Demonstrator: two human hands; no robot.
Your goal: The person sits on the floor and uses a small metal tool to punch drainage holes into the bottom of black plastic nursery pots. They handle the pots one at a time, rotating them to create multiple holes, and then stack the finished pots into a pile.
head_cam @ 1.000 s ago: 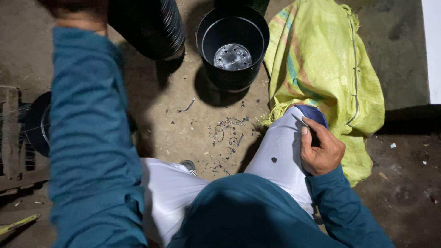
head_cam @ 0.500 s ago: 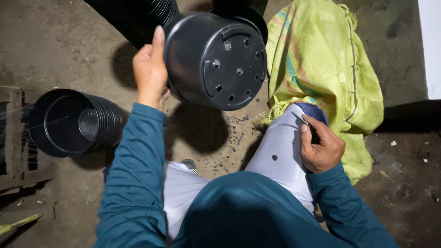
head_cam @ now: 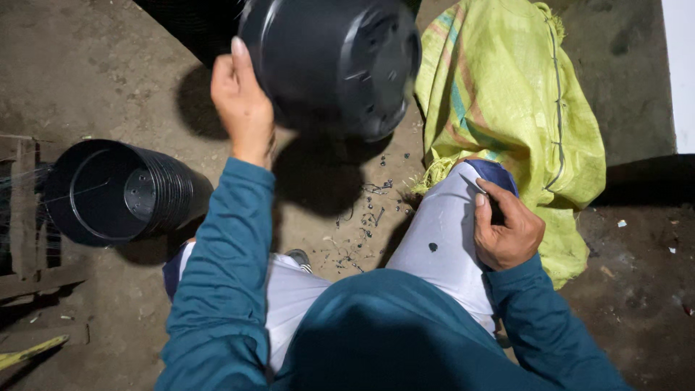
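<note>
Our left hand grips one black plastic pot, our right hand clenches one small blade, beside one nested pot stack

The black pot is motion-blurred and cut off by the top edge, hiding the left fingers
</note>
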